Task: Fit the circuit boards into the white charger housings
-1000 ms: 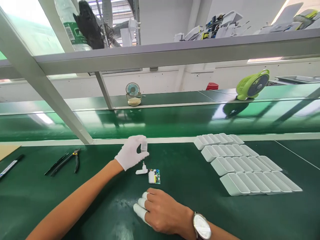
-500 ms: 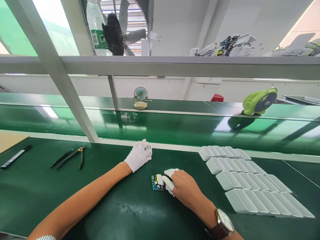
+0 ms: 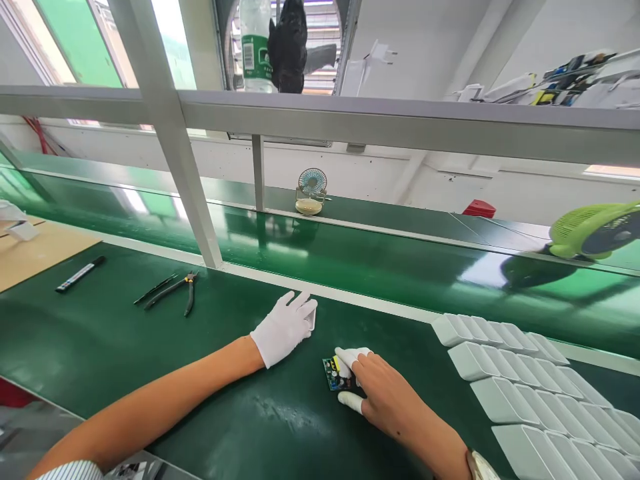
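Observation:
My left hand [image 3: 285,327], in a white glove, reaches to the rear of the green worktop. Its fingers curl over a small white plastic casing [image 3: 311,316], mostly hidden behind them. Nearer to me, my right hand [image 3: 373,383] has white covers on its fingertips. It grips a small green circuit board [image 3: 332,377] with white, yellow and dark components, fingers along the far side and thumb along the near side. The board's right end is covered by the hand.
Rows of white plastic casings [image 3: 525,400] stand at the right. Pliers [image 3: 189,293], tweezers [image 3: 156,289] and a pen-like tool [image 3: 80,274] lie at the left. A grey post [image 3: 185,153] rises behind them. Beyond the white ledge are a small fan [image 3: 313,183] and a green fan [image 3: 590,230].
My view has turned left, shifting everything rightward. My right thumb has spread to the board's near side while the fingers rest on its far side. My left hand keeps the casing.

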The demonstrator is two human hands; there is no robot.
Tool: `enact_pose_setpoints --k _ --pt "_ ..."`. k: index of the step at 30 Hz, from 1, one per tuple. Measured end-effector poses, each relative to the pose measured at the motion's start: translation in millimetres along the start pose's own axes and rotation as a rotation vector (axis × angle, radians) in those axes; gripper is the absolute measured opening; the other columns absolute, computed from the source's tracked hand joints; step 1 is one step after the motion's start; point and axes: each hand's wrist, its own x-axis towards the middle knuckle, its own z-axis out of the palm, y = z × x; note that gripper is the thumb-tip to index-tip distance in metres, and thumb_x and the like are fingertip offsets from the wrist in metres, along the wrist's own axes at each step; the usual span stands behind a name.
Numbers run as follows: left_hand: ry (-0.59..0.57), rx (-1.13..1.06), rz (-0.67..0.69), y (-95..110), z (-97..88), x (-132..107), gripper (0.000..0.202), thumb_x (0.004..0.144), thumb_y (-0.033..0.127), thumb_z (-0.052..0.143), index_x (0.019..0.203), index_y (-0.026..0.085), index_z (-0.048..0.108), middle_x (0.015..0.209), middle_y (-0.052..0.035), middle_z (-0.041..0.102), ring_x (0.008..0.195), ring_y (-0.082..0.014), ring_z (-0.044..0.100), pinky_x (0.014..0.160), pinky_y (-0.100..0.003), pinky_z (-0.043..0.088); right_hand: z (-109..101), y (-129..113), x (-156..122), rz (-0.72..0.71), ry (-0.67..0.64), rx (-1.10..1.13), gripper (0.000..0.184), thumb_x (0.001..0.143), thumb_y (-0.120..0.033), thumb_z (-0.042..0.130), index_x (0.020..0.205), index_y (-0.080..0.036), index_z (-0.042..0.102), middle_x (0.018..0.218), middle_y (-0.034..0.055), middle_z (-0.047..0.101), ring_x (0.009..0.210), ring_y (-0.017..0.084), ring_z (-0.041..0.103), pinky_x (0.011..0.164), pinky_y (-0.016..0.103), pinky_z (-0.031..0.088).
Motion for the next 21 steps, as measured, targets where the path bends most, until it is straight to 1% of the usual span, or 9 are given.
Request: enact_pose_setpoints --k 1,3,5,6,8,10,13,16,21 --pt "-0.004 0.0 -0.014 0 -2.3 -2 0.022 0.094 0.04 0.061 0.101 0.022 0.073 0.139 -0.0055 0.057 0.139 -0.0312 0.042 0.11 -0.048 0.033 0 2 2 -0.001 -0.012 0.019 0.033 0.075 -0.021 0.082 0.102 -0.018 0.064 0.085 0.0054 0.066 0.073 0.023 0.062 0.064 0.035 0.05" --pt "-0.008 0.001 -0.031 1 -7.2 -4 0.037 0.092 0.049 0.062 0.116 0.022 0.068 0.142 -0.0074 0.055 0.14 -0.035 0.039 0.11 -0.051 0.032 -1 5 6 0.001 -0.046 0.049 0.044 0.075 -0.018 0.082 0.115 -0.016 0.063 0.088 0.0066 0.067 0.076 0.023 0.063 0.068 0.036 0.052" --pt "-0.012 0.001 -0.034 4 -11.6 -6 0.053 0.088 0.056 0.063 0.129 0.022 0.061 0.146 -0.0094 0.052 0.142 -0.0387 0.034 0.109 -0.054 0.031 -3 7 10 0.017 -0.083 0.069 0.05 0.074 -0.018 0.082 0.12 -0.016 0.062 0.091 0.0072 0.068 0.08 0.024 0.064 0.071 0.036 0.054" --pt "-0.017 0.002 -0.028 6 -13.3 -7 0.057 0.088 0.058 0.063 0.132 0.022 0.059 0.148 -0.0097 0.051 0.144 -0.0397 0.031 0.109 -0.055 0.031 -4 7 12 0.029 -0.101 0.08 0.051 0.074 -0.018 0.082 0.121 -0.016 0.062 0.092 0.0073 0.068 0.082 0.025 0.065 0.073 0.037 0.055" --pt "-0.034 0.004 -0.016 8 -15.4 -9 0.057 0.088 0.058 0.061 0.133 0.022 0.059 0.15 -0.0094 0.048 0.145 -0.0399 0.028 0.109 -0.055 0.031 -4 8 15 0.055 -0.137 0.11 0.053 0.073 -0.018 0.083 0.122 -0.017 0.063 0.093 0.0073 0.068 0.085 0.026 0.066 0.076 0.038 0.056" --pt "-0.054 0.004 -0.008 10 -16.4 -10 0.056 0.089 0.058 0.06 0.133 0.022 0.059 0.152 -0.0092 0.047 0.145 -0.0385 0.028 0.11 -0.054 0.031 -4 10 16 0.08 -0.166 0.158 0.056 0.072 -0.019 0.083 0.124 -0.019 0.062 0.098 0.0081 0.068 0.091 0.027 0.066 0.079 0.04 0.057" --pt "-0.078 -0.005 -0.009 11 -17.5 -10 0.056 0.09 0.057 0.06 0.133 0.021 0.059 0.151 -0.0088 0.048 0.144 -0.0362 0.031 0.11 -0.053 0.031 -1 14 15 0.126 -0.2 0.244 0.06 0.075 -0.021 0.08 0.131 -0.02 0.059 0.114 0.0111 0.067 0.102 0.029 0.065 0.087 0.043 0.057" --pt "-0.092 -0.018 -0.017 11 -19.2 -9 0.055 0.09 0.056 0.06 0.132 0.022 0.059 0.15 -0.0078 0.049 0.143 -0.0361 0.032 0.111 -0.053 0.031 3 18 12 0.166 -0.225 0.311 0.061 0.078 -0.025 0.077 0.136 -0.022 0.056 0.126 0.0133 0.063 0.111 0.031 0.062 0.094 0.047 0.054" --pt "-0.105 -0.027 -0.028 11 -19.8 -8 0.055 0.09 0.056 0.06 0.132 0.021 0.059 0.149 -0.0085 0.049 0.144 -0.0366 0.031 0.11 -0.052 0.032 5 21 7 0.172 -0.23 0.383 0.059 0.083 -0.03 0.071 0.138 -0.024 0.055 0.131 0.0134 0.061 0.116 0.031 0.06 0.098 0.048 0.052"
